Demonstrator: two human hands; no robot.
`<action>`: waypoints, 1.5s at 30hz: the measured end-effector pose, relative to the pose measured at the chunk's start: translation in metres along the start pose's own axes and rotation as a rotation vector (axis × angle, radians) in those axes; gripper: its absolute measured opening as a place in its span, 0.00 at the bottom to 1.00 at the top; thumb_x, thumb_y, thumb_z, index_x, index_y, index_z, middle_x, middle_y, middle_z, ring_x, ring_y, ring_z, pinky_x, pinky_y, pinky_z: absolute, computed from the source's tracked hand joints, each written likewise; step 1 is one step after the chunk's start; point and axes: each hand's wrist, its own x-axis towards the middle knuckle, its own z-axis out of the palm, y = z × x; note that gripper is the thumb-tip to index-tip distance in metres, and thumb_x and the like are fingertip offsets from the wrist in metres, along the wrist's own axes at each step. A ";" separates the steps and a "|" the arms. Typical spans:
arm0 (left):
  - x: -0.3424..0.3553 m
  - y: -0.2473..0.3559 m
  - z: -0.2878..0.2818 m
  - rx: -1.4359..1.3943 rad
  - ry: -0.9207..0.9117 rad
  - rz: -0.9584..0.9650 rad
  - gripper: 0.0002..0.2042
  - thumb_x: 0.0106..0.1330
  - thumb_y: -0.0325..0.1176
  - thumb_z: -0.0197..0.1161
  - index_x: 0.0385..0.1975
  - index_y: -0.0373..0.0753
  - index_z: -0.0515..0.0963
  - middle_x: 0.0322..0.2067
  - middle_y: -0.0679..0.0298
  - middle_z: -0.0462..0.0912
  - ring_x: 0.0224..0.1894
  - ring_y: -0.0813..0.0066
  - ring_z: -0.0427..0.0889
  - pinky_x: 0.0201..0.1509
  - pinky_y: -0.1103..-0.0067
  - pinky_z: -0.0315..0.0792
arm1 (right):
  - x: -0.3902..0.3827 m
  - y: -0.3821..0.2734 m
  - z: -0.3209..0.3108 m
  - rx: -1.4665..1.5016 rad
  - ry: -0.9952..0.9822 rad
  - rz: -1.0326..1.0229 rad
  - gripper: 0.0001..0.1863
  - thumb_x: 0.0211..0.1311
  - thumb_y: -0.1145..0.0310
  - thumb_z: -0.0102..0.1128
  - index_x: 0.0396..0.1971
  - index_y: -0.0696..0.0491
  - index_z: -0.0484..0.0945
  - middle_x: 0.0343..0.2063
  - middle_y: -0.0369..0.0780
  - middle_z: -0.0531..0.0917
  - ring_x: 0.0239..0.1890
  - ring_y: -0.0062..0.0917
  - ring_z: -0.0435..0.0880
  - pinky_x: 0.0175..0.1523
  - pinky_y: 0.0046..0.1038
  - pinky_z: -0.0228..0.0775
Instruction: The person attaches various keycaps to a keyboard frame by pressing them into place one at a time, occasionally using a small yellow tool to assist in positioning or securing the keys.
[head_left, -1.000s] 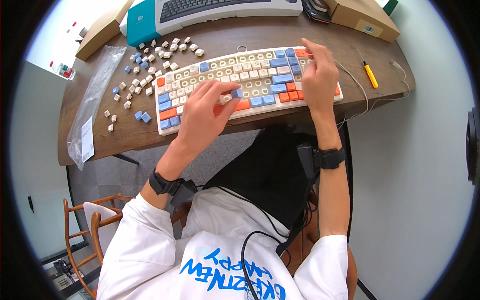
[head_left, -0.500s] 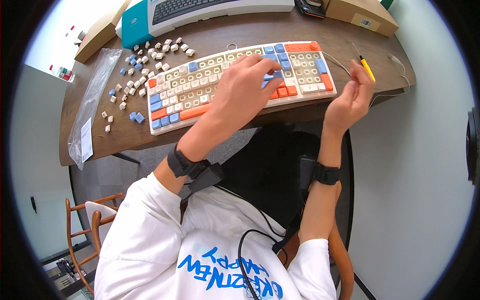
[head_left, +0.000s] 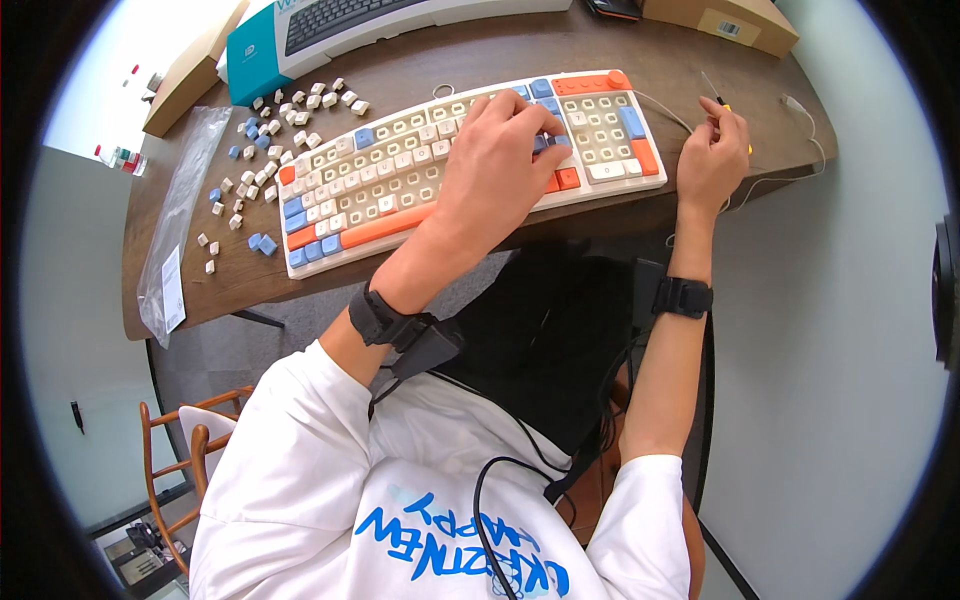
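Observation:
My left hand is over the right-centre part of a white keyboard with cream, blue and orange keycaps. Its thumb and forefinger are closed in a pinch around a blue keycap, partly hidden by the fingers. Many key positions have bare switches. Just right of the keyboard, my right hand has its fingers curled in; whatever they hold, if anything, is hidden. That hand covers much of a yellow-handled screwdriver; its thin shaft points away from me. Whether the hand touches it cannot be told.
Loose white and blue keycaps lie scattered left of the keyboard, beside a clear plastic bag. Behind stands a teal-and-white keyboard box. A cardboard box is at far right. A pale cable runs along the table's right side.
My right hand has turned and moved up and right, over the screwdriver. My left hand remains at the keyboard with its fingers closer together. The whole view has shifted slightly.

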 end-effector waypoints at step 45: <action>0.010 0.004 0.002 0.197 0.017 0.163 0.06 0.63 0.31 0.72 0.34 0.36 0.87 0.35 0.61 0.83 0.40 0.60 0.78 0.46 0.67 0.74 | -0.005 -0.002 -0.001 -0.035 -0.058 -0.013 0.12 0.59 0.74 0.53 0.26 0.49 0.88 0.32 0.37 0.87 0.39 0.37 0.85 0.45 0.37 0.77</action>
